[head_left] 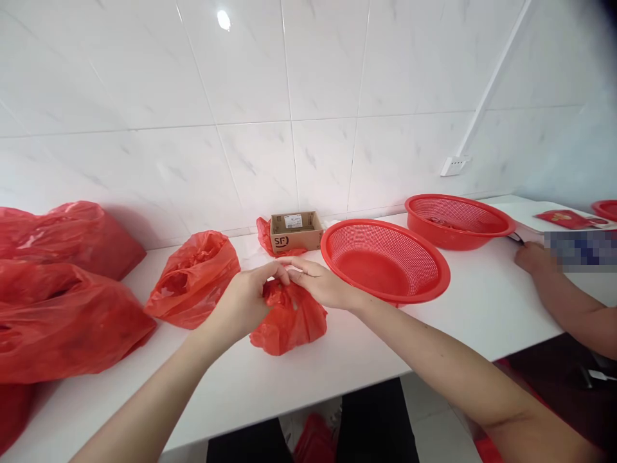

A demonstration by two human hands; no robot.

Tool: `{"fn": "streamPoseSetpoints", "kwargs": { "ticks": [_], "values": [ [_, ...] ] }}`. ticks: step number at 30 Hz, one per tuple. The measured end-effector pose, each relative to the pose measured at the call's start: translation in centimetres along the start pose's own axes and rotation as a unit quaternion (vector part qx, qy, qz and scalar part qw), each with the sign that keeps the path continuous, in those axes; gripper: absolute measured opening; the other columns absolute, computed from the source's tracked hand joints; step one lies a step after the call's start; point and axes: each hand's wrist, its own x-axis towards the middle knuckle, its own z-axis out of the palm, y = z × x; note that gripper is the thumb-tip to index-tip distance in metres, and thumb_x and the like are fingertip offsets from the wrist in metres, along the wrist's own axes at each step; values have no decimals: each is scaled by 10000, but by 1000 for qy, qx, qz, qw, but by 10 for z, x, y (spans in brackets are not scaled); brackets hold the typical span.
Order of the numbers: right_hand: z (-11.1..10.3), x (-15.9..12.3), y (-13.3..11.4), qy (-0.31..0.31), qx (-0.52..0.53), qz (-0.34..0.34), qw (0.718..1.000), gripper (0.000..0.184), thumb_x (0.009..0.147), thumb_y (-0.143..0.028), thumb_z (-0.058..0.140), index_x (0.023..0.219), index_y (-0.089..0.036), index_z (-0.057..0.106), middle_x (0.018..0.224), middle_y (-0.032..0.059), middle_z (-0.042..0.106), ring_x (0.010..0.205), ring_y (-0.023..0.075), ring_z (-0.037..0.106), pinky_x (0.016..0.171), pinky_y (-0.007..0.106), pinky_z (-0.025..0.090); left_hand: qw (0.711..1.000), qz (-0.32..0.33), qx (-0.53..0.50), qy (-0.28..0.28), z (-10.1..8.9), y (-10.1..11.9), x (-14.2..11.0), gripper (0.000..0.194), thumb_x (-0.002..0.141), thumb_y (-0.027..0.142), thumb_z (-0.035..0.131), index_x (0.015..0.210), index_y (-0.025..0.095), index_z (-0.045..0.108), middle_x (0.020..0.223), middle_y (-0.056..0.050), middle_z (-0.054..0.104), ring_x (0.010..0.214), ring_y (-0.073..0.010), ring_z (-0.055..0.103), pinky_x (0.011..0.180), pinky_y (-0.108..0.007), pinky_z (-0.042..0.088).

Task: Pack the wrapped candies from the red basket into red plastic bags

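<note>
A small red plastic bag (292, 321) rests on the white table in front of me, its top gathered up between my hands. My left hand (248, 296) has its fingers closed on the bag's neck from the left. From the right, my right hand (321, 281) pinches the same gathered plastic, and the fingertips of both hands meet there. What the bag holds is hidden. Just right of my right hand stands a red plastic basket (385, 260) with perforated walls and nothing visible inside. Another red plastic bag (195, 280) sits to the left of my left hand.
Behind my hands, an open cardboard box (296, 233) stands near the tiled wall. Large filled red bags (67, 315) crowd the table's left end. A second red basket (460, 222) holds some small red items. At the right, another person's hand (533, 257) rests by the table.
</note>
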Motion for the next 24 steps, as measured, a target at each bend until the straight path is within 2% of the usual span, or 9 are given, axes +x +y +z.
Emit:
{"fn": "streamPoseSetpoints", "kwargs": {
  "ticks": [2,4,8,11,13,16,18,21,24],
  "values": [
    [-1,-1,1,-45,56,10,997,307,1007,-379,397,1258,-292,551,907,-3,633,798,137,621,861,344,494,994,49,50,81,10,-7,-3,335,738,32,459,961,218,626,838,7,698,620,-131,598,525,-233,447],
    [-3,-3,0,-85,86,29,992,270,987,-393,447,1165,-265,604,908,0,638,827,140,629,866,340,492,982,109,66,136,18,-12,-6,376,775,24,459,1051,223,619,1040,-27,676,820,-148,647,601,-229,486],
    [-7,-12,-4,-67,21,23,997,243,953,-378,506,880,-183,632,897,22,648,933,157,621,907,331,463,979,141,62,136,23,-21,-17,345,910,148,482,1209,270,603,1168,-31,649,1008,-157,649,785,-250,531],
    [-21,-18,-3,-1,-79,5,997,294,971,-373,454,801,-182,599,879,36,692,910,165,648,869,328,472,987,102,68,106,21,-31,-34,324,954,261,467,1249,273,600,1205,-33,670,1062,-179,642,874,-295,529],
    [-36,-20,1,60,-167,31,984,295,971,-352,446,769,-187,585,872,43,723,876,167,662,814,314,475,990,71,77,92,18,-39,-51,314,957,312,464,1225,271,623,1213,-41,676,1103,-210,620,917,-350,520],
    [-55,-15,13,145,-289,86,942,299,956,-321,456,711,-193,571,839,39,736,811,171,656,719,290,450,995,38,73,58,11,-44,-78,256,939,366,482,1028,286,709,1260,-45,654,1159,-262,573,927,-419,514],
    [-59,-9,20,166,-319,95,928,283,945,-306,465,712,-199,585,832,28,732,794,173,645,686,282,430,998,6,48,35,7,-41,-91,271,925,396,490,860,295,733,1385,-17,567,1257,-302,498,967,-456,486],
    [-53,0,25,170,-315,84,930,260,937,-298,467,739,-200,604,824,20,707,773,169,629,672,279,427,995,-68,-65,7,5,-33,-91,290,907,452,497,857,312,746,1504,27,434,1387,-334,351,1082,-507,366],
    [-41,7,15,176,-289,62,939,289,949,-361,452,779,-192,613,826,19,683,784,160,622,695,280,453,949,-145,-276,53,12,-27,-72,391,907,530,456,1057,287,723,1401,-48,554,1376,-306,380,1140,-487,271]
  ]
}}
